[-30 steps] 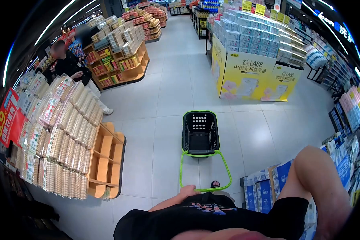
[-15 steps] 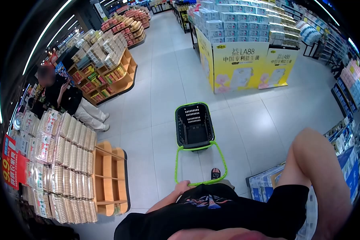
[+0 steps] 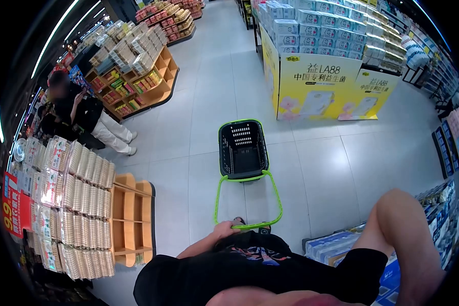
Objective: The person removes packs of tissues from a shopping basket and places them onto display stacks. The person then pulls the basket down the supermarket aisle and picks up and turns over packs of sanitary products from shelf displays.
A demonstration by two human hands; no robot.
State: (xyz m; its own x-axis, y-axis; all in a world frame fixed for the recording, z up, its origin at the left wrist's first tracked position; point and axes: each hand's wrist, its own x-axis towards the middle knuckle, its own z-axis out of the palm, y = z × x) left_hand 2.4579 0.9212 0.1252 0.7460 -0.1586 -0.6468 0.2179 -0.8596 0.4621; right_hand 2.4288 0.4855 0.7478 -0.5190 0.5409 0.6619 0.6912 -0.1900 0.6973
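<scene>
My left hand [image 3: 225, 229] is closed around the left part of the bar of the green pull handle [image 3: 279, 204]. This handle joins the near end of a black shopping basket [image 3: 247, 162] with a green rim, standing low on the floor ahead of me. My right arm [image 3: 400, 224] is bent and raised at the right side, with its hand out of view. Below the handle bar, parts of my feet [image 3: 264, 230] show beside my black shirt [image 3: 250, 270].
Stacked clear packs [image 3: 79, 214] and a wooden shelf [image 3: 132, 219] stand on the left. Beyond them are a person in black [image 3: 71, 104] and a wooden display [image 3: 153, 84]. A yellow display [image 3: 316, 86] holds boxes ahead. Blue-and-white packs [image 3: 336, 245] are at right.
The yellow display appears larger and farther right, and the left shelf has slipped toward the left edge. The basket sits slightly higher and farther left in view. My left hand keeps its hold.
</scene>
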